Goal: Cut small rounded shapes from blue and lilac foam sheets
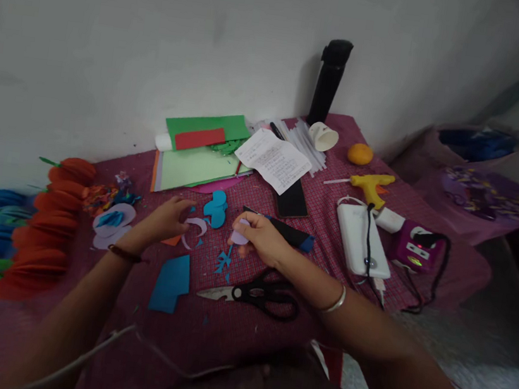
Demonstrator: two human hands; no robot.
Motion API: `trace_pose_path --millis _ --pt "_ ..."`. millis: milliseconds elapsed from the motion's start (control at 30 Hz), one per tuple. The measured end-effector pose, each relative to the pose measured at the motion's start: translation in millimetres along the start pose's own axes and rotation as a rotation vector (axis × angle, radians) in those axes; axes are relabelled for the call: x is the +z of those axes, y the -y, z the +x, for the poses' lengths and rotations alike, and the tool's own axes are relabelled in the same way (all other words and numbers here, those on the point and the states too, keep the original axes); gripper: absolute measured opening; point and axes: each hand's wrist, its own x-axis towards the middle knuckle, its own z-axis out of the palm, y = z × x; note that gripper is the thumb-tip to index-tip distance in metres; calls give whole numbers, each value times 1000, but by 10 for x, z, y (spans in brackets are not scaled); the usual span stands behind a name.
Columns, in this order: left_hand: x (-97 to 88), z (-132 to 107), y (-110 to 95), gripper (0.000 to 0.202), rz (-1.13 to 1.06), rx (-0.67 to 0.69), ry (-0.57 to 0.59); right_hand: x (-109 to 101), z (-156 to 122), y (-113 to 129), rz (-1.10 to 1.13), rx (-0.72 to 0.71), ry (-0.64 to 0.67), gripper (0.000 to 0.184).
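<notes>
**Hidden, cropped and unreadable parts**

The handwriting on the white paper sheet (274, 160) at twelve o'clock is too small to read. At nine o'clock, the row of orange and blue folded-paper decorations (20, 233) runs off the left edge. The right hand (261, 238) covers most of a small pale lilac paper piece (238, 236). The blue-filled container (479, 144) at two o'clock is blurred, its contents indistinct.

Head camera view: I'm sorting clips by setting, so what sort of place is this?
Probably a home craft corner: coloured paper sheets, scissors and a glue gun lie on a cloth-covered table against a wall.
</notes>
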Motion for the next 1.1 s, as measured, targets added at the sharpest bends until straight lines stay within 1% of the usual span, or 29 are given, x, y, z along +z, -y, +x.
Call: trace_pose_path --millis 67,133,167,233,300,333,400,433,500,567,600,633,667,700,733,767,800,867,900,967,1033,1100 --pt "133 24 23 30 6 -13 18 18 -30 11 -67 -4 53 16" --pt "224 44 12 16 -5 -36 32 24 -45 32 -112 -26 49 8" --pt "235 48 5 12 -17 -45 39 21 -45 42 -130 -30 33 10" --pt "178 30 -10 12 -52 -55 43 2 -31 62 -158 -23 -1 19" --pt "48 -29 -52 13 -85 -59 12 -30 -10 86 -179 -9 -20 24" --pt "-20 -70 -95 14 -98 -64 -21 -51 -1 105 -180 -11 -26 24" --pt "-109 -150 -240 16 -123 -58 -78 -96 5 165 -161 -44 -32 21" --pt "-118 -181 -340 14 -164 -35 -108 -119 0 206 -140 -80 -34 19" --pt "-63 -208 -571 10 -228 34 -78 -160 -27 306 -83 -169 -34 22" --pt "34 -202 -780 8 -245 92 10 -188 -68 405 -37 -250 -40 26" --pt "71 -199 -848 10 -276 121 32 -196 -89 444 -23 -279 -47 27" --pt "89 -208 -880 18 -299 163 35 -200 -108 472 -18 -297 -51 27" --pt "86 -236 -873 29 -309 210 17 -200 -125 486 -21 -306 -50 27" --pt "62 -289 -827 41 -300 247 3 -194 -138 487 -28 -308 -40 26" --pt "25 -371 -751 48 -272 256 -14 -183 -150 474 -38 -305 -19 26" --pt "-15 -480 -653 47 -244 229 -44 -166 -160 450 -51 -296 14 26" --pt "-47 -613 -548 45 -213 181 -8 -144 -170 418 -69 -282 57 26" --pt "-45 -919 -361 37 -139 159 68 -87 -191 341 -122 -245 146 25" --pt "-3 -1073 -299 36 -77 158 113 -56 -202 301 -155 -223 180 24" --pt "152 -1342 -256 36 22 146 140 2 -224 230 -225 -175 222 22" --pt "346 -1517 -301 41 85 96 59 45 -240 176 -287 -139 226 21" --pt "505 -1588 -376 40 131 51 -45 74 -249 142 -336 -120 220 18"
